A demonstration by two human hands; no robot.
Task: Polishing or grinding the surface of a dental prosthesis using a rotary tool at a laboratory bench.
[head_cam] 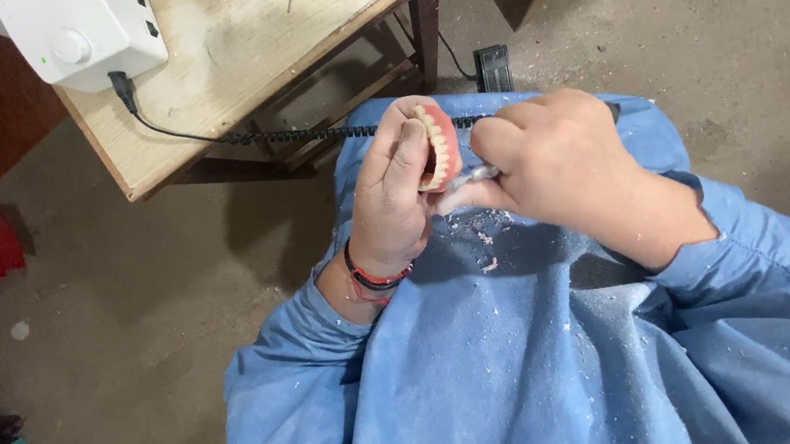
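Fingers (405, 154) gripping denture (442, 148), wooden table (237, 55), dusty floor (133, 273)

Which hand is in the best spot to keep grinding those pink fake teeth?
Probably the right hand: it grips the slim metal grinding tool, whose tip meets the pink-and-white denture. The left hand is busy holding that denture.

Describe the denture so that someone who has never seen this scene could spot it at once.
Start at the blue gown across the lap. Above it, the left hand grips the denture: a pink curved base with a row of pale teeth, unlike the metal tool touching it.
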